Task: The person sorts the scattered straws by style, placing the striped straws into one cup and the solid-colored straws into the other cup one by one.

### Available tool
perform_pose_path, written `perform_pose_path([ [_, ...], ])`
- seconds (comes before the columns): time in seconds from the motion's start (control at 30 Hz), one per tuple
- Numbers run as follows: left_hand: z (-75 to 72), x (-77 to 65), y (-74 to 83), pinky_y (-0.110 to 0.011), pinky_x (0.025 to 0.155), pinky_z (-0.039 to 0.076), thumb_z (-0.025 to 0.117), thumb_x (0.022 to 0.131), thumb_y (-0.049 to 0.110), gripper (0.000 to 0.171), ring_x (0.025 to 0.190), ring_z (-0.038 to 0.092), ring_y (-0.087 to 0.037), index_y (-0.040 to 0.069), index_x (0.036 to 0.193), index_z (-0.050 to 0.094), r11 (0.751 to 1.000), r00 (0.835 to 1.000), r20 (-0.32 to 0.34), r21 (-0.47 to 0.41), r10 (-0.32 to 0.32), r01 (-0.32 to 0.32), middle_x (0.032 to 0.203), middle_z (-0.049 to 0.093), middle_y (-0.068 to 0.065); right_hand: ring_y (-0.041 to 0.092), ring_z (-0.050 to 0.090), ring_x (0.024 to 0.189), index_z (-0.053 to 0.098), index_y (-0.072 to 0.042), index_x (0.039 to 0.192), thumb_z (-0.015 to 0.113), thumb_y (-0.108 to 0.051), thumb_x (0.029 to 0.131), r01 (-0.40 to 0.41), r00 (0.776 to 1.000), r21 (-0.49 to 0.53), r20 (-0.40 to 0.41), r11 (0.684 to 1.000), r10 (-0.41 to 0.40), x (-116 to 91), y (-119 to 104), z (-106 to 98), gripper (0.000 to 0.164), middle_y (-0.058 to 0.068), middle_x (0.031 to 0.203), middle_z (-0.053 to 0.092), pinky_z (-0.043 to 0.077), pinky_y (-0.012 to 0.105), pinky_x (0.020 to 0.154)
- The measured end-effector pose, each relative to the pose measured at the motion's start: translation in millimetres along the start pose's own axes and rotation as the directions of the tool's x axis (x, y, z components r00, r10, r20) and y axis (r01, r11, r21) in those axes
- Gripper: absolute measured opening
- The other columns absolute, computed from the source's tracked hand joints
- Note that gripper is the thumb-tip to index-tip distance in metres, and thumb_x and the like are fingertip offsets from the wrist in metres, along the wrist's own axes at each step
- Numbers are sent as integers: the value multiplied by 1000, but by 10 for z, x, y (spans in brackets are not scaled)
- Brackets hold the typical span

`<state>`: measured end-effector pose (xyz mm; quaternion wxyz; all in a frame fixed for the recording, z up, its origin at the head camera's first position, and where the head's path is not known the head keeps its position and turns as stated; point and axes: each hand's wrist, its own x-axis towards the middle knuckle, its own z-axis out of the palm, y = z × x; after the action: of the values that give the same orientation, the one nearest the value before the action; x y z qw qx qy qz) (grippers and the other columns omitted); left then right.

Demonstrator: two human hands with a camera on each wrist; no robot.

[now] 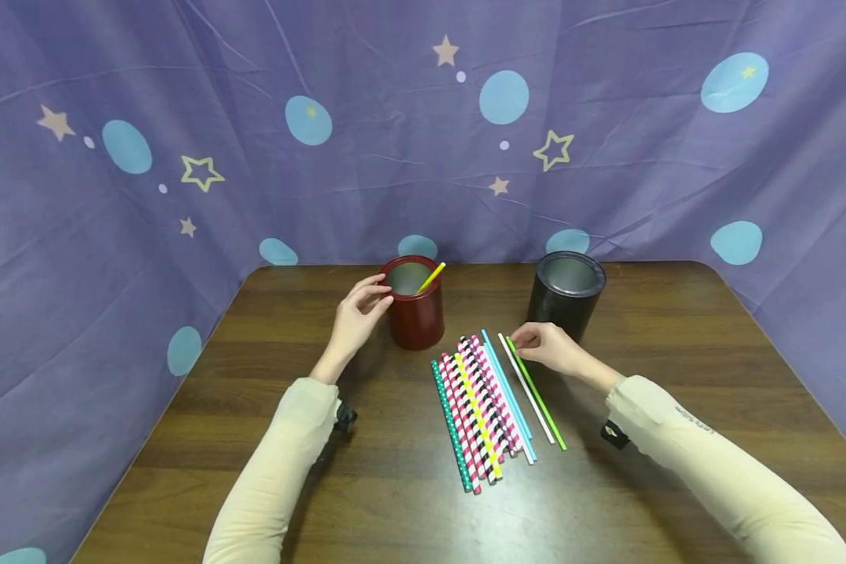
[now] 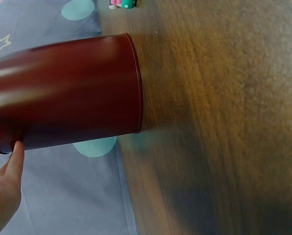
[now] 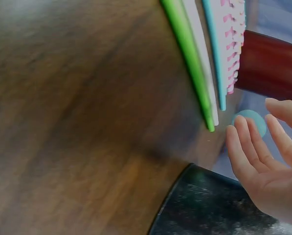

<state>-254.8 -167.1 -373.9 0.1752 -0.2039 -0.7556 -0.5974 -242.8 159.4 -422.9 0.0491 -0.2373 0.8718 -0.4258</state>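
We look over a table [image 1: 366,501] of dark, streaky wood grain with a dull sheen, backed by a soft, creased purple cloth [image 1: 409,157] printed with stars and pale blue ovals. Two rounded cylinders stand upright and well apart near its far edge. The red container [image 1: 416,323] is smooth and glossy, with a rolled rim and a greyish inner wall; inside it a slim yellow straw [image 1: 432,277] leans against the right of the rim, its upper end sticking out. The black container [image 1: 562,305] shines less evenly, and we see its grey inner wall but not its bottom.

Between and in front of them, the straws lie side by side on the table: a teal dotted straw [image 1: 450,423], then a packed bundle of striped straws [image 1: 475,407] in pink, black, yellow and white, then plain blue straws [image 1: 507,392], a white straw [image 1: 528,392] and a bright green straw [image 1: 539,399].

We see the left hand [image 1: 354,317] touching the red container's rim, its grip loose, fingers slightly bent. The right hand [image 1: 551,347] is by the green straw's far end, its grip apart, fingertips spread just beside it.
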Motion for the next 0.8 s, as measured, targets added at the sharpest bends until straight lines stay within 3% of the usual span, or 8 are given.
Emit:
perform_pose_path([
  [0.47, 5, -4, 5, -36, 86, 45, 58, 80, -8, 20, 109, 47, -40, -19, 97, 56, 1000, 1000, -2, -7, 11, -11, 119, 46, -32, 19, 58, 66, 59, 9, 97, 65, 2, 73, -43, 999, -6, -3, 999, 43, -74, 108, 81, 25, 19, 83, 62, 48, 24, 56],
  [0.8, 6, -1, -7, -46, 86, 43, 58, 80, -8, 21, 108, 47, -41, -20, 97, 55, 1000, 1000, -1, -5, 19, -19, 118, 45, -33, 19, 58, 58, 53, 13, 103, 64, 5, 73, -119, 993, 115, 26, 986, 117, -101, 201, 141, 32, 19, 79, 61, 52, 31, 52],
])
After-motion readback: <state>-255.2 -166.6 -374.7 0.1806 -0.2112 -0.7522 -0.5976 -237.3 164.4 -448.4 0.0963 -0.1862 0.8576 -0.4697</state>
